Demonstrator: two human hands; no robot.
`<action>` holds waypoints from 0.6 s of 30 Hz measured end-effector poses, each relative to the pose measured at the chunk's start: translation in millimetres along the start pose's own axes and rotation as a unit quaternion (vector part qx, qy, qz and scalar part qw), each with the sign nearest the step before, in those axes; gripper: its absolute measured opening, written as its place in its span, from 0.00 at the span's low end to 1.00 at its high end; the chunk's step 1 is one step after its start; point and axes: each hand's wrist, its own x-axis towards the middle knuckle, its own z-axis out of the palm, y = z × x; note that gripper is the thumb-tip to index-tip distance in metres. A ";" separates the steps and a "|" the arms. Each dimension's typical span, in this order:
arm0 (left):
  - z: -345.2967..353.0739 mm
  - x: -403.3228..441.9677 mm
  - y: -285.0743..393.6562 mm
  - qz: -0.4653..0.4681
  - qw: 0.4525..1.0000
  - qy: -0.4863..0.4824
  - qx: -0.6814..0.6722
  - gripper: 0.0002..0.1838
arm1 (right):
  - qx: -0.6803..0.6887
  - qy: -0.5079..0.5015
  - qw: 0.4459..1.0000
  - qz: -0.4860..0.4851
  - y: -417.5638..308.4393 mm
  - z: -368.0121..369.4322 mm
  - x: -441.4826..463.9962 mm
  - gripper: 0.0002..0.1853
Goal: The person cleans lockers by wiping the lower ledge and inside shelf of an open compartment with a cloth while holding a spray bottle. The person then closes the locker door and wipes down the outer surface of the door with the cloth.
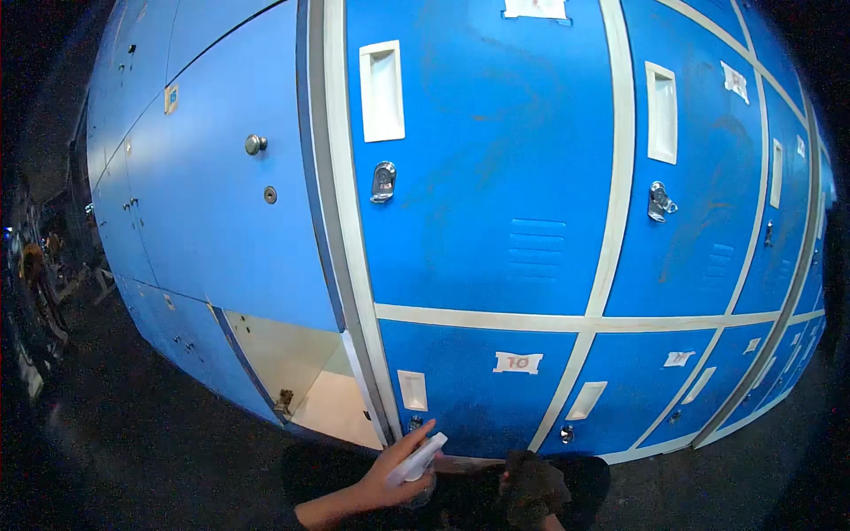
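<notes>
My left hand [382, 482], low in the head view, is wrapped round a spray bottle with a white trigger head [418, 459]; the bottle's lower part is dim. One finger stretches along the top of the sprayer. To its right, my right hand [551, 522] grips a dark cloth [537, 488] that covers most of its fingers. Both hands are low in front of a blue locker door [469, 398], which carries a paper label reading 10, a white recessed handle [413, 390] and a small metal lock. Whether the sprayer touches the door, I cannot tell.
Larger blue locker doors [487, 177] with dark smudges rise above, framed by white strips. On the left are lighter blue cabinet doors [226, 195] with a round knob [255, 144]. Below them an open compartment [341, 407] shows its pale inside. Dark floor [177, 460] lies around.
</notes>
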 end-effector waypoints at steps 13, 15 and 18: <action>-14.2 19.6 63.3 -0.001 0.997 0.043 -0.070 0.46 | -0.023 0.016 1.000 0.003 -16.6 5.2 15.7 0.23; -15.3 35.7 78.3 0.026 0.998 0.050 -0.039 0.44 | -0.025 0.018 0.999 -0.009 -22.4 7.4 17.5 0.23; -17.8 58.1 96.3 0.103 0.990 0.086 -0.029 0.43 | -0.031 0.024 0.999 -0.032 -33.0 10.4 14.7 0.23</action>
